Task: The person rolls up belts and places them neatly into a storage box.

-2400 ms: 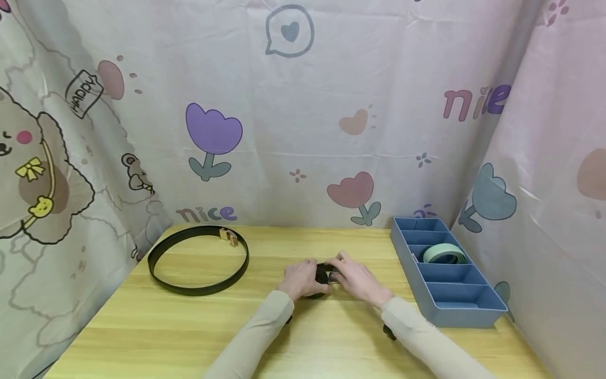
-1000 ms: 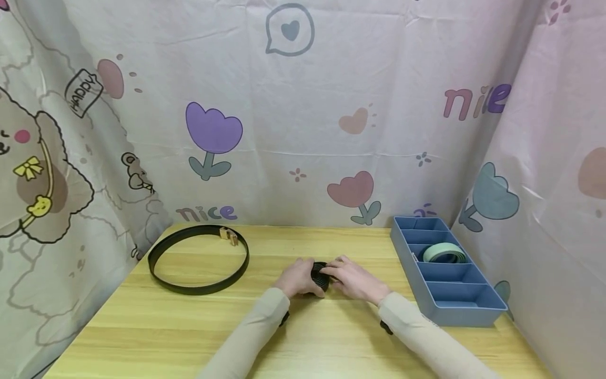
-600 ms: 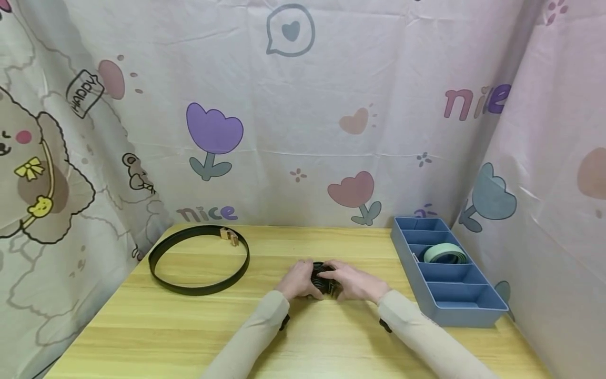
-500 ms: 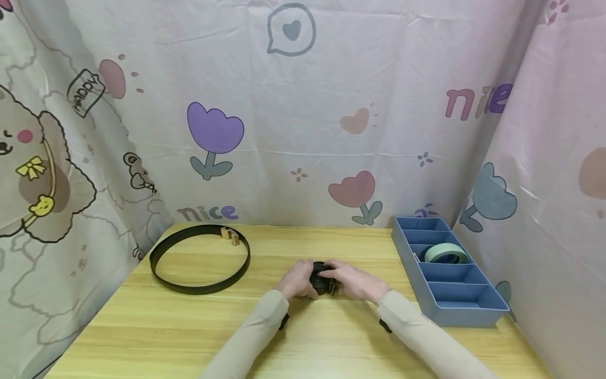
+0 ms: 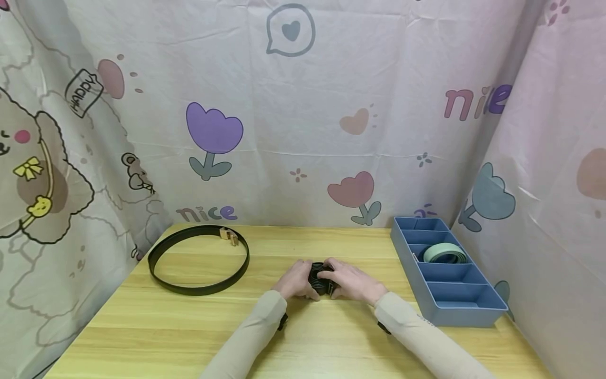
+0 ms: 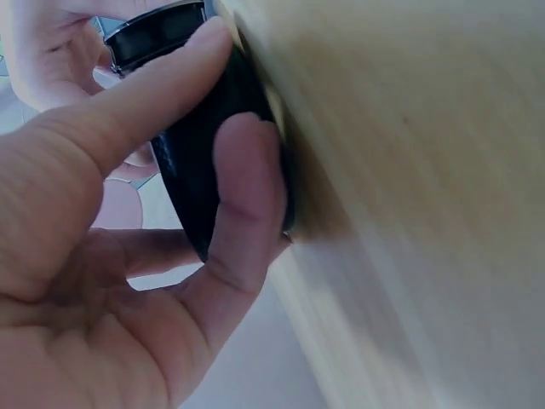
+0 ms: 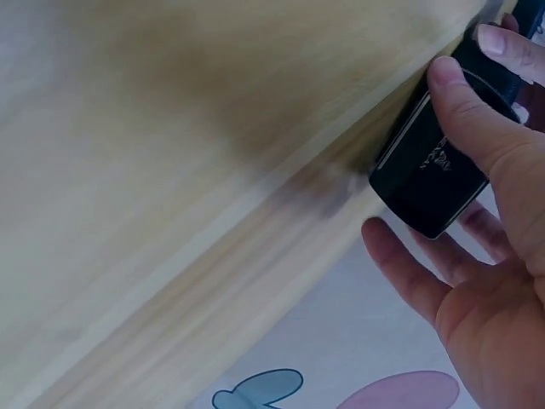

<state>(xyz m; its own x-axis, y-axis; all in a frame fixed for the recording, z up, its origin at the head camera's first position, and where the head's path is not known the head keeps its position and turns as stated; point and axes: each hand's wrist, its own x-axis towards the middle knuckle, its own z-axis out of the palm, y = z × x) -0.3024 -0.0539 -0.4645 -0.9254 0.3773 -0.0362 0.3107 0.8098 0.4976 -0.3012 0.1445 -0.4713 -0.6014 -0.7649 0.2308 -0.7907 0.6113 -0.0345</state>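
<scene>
A black belt (image 5: 318, 278), wound into a tight coil, stands on edge on the table, its spiral facing up in the head view. My left hand (image 5: 294, 281) grips the coil's left side; in the left wrist view its thumb and fingers curl around the smooth black strap (image 6: 200, 153). On the other side, my right hand (image 5: 352, 281) holds the end with the dark buckle (image 7: 434, 166), thumb along it and a fingertip over the coil's top. The right wrist view shows small lettering on the buckle plate. Both hands partly cover the coil.
Another black belt (image 5: 199, 290) with a gold buckle (image 5: 229, 236) lies in a wide loop at the left. A blue divided box (image 5: 461, 316) stands at the right, with a rolled light green belt (image 5: 444, 252) in one compartment. A printed curtain (image 5: 293, 105) hangs behind the wooden table (image 5: 189, 337).
The buckle, which stuck out to the right of the coil between my right fingers, now lies against the coil's side. My right hand has shifted its hold around it; the left hand keeps its grip.
</scene>
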